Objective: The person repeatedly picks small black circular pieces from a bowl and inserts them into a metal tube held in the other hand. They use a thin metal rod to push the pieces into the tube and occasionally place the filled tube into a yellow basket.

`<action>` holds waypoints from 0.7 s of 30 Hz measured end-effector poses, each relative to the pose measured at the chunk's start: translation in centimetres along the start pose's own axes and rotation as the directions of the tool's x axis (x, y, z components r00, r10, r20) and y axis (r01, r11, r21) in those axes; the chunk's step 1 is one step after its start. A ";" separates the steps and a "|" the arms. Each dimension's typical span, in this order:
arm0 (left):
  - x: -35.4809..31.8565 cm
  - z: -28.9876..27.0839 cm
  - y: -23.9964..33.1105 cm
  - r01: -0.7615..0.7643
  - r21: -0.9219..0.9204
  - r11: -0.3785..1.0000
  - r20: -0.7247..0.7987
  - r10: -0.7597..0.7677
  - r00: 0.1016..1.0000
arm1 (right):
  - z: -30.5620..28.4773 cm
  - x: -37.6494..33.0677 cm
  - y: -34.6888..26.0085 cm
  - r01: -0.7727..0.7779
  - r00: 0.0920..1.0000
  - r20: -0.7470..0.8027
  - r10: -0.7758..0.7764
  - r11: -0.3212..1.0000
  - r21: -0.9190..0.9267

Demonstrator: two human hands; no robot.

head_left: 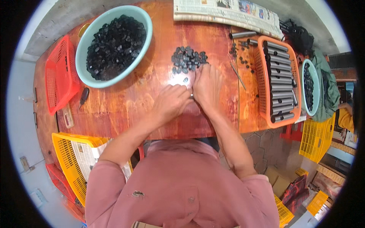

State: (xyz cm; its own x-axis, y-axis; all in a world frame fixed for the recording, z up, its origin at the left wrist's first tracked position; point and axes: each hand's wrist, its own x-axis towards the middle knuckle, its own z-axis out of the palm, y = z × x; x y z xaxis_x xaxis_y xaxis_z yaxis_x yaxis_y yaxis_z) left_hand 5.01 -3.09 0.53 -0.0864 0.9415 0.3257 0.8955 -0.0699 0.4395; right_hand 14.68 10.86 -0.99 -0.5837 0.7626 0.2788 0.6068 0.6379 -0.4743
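A loose pile of small black oval plastic pieces (188, 60) lies on the reddish wooden table (159, 41). My right hand (207, 85) reaches to the near right edge of this pile, its fingers bent down and closed at the pieces; their tips are hidden. Close beside it on the left, my left hand (171, 99) has its fingers curled together low over the table. What it pinches is too small and covered to name. One single oval piece (186, 79) lies on a bright, shiny patch between the pile and my left hand.
A pale green basin (81, 62) full of black pieces stands left, near a red basket (57, 81) and a dark-handled tool (84, 97). Rightward are a thin metal rod (238, 76), an orange basket (266, 117) of grey tubes and another basin (315, 102). Newspapers (228, 13) lie behind.
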 end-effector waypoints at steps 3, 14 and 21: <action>-0.2 0.0 0.7 0.005 0.018 1.000 -0.047 -0.004 0.999 | -0.3 -0.2 0.0 -0.012 1.000 -0.014 0.013 1.000 0.029; 0.6 -0.3 1.5 0.365 -0.578 0.730 -0.077 -0.494 0.866 | -4.1 -2.0 2.7 -0.178 0.963 -0.035 0.267 0.730 0.660; 0.1 -0.1 0.9 0.204 -0.817 -0.539 0.512 -0.516 0.687 | -5.3 -5.5 3.0 -0.123 0.989 0.140 0.050 0.803 0.583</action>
State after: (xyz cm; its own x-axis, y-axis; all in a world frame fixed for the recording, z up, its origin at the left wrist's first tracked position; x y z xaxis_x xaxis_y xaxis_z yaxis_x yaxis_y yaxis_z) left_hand 5.72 -3.12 1.05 -0.2977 0.8515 -0.4316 -0.8572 -0.0394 0.5134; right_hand 22.54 9.15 0.52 -0.6224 0.7709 0.1351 0.2443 0.3553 -0.9023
